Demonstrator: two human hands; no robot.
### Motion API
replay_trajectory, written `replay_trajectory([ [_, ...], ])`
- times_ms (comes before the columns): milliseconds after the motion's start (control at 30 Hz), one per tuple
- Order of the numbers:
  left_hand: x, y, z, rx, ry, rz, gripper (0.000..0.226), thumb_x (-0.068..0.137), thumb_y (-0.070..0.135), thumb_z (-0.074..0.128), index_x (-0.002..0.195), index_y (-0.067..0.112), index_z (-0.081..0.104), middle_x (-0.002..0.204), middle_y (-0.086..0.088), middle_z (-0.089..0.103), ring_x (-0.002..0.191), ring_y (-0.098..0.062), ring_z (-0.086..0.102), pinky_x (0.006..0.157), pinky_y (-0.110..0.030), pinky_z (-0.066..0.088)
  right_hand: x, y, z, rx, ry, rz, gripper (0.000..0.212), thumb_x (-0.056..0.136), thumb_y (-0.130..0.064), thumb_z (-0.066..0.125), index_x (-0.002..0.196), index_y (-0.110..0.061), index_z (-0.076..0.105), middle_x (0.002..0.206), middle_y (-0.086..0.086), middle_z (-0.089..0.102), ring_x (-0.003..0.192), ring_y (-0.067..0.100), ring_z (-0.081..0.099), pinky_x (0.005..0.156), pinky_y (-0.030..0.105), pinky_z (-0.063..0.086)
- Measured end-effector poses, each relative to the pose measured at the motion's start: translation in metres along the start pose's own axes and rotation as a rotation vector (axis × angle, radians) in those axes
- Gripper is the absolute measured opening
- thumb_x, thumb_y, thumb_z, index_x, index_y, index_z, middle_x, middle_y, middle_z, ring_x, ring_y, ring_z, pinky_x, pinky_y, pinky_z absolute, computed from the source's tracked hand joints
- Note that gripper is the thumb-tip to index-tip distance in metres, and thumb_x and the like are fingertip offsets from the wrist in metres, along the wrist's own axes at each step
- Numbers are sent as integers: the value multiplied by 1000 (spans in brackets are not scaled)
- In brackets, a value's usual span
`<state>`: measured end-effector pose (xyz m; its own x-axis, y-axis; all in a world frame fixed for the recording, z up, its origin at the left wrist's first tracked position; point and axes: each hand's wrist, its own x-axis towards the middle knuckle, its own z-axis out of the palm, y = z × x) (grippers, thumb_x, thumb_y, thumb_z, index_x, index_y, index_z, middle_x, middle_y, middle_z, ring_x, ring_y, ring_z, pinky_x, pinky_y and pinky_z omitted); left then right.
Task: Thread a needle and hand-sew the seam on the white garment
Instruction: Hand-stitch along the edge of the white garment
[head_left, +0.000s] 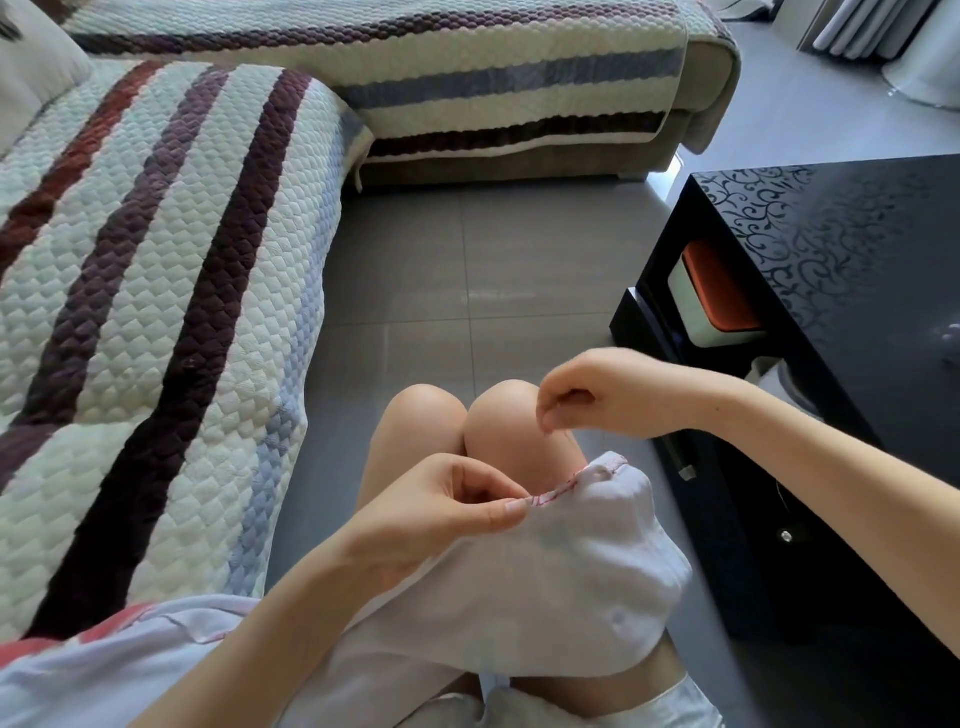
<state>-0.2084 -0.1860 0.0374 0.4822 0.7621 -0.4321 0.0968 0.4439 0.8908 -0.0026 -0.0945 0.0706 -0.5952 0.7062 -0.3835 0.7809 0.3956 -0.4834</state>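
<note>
Two bare knees (467, 415) carry the white garment (561, 582). The left hand (441, 514) pinches its red-stitched seam (558, 488) between thumb and forefinger. The right hand (597, 395) hovers above, fingertips pressed together; needle and thread cannot be seen.

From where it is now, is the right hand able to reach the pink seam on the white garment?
Probably yes. The right hand hovers just above the pink seam, nothing lies between them, and the left hand pinches only the seam's left end.
</note>
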Motion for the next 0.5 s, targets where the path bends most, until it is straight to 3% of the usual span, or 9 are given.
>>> replay_trajectory([
  [133,-2,1,0,4,-11,-12,12,77,22,78,84,12,78,83,-6,74,78,-10,66,75,-20,52,28,27,-12,-219,474,124,16,94,-24,52,98,-20,67,102,-3,68,100,24,60,73,30,37],
  [200,-2,0,1,2,-23,-17,11,77,21,77,84,12,78,84,-6,73,78,-10,66,75,-20,51,47,53,-18,-298,727,321,19,94,-18,50,104,-13,67,107,8,68,100,32,61,73,32,38],
  [267,-3,1,1,1,-33,-19,9,79,20,76,84,13,78,84,-6,73,78,-10,66,76,-20,51,57,75,-24,-329,869,578,21,93,-11,51,107,-4,64,107,19,66,98,38,61,74,35,42],
  [333,-4,2,3,-1,-33,-15,9,77,20,76,82,14,78,83,-5,73,78,-10,66,75,-20,51,57,86,-27,-317,865,719,22,91,-10,54,109,-2,62,109,21,64,101,39,61,77,35,42],
  [367,-4,2,2,-5,-31,-13,8,77,20,78,82,14,78,82,-5,73,77,-9,66,74,-19,51,55,83,-27,-304,838,705,23,92,-13,54,112,-6,63,111,18,65,103,37,60,78,33,42],
  [433,-4,3,1,-18,-28,-13,11,74,21,75,81,13,78,82,-4,73,77,-8,66,74,-18,51,46,64,-21,-176,748,493,24,92,-22,57,114,-20,67,104,1,70,99,25,63,78,30,41],
  [500,-3,2,0,-20,-30,-13,10,74,22,75,81,14,79,82,-4,73,77,-8,65,75,-19,51,27,31,-12,135,480,174,17,89,-28,64,104,-30,72,77,-20,67,71,4,57,67,26,39],
])
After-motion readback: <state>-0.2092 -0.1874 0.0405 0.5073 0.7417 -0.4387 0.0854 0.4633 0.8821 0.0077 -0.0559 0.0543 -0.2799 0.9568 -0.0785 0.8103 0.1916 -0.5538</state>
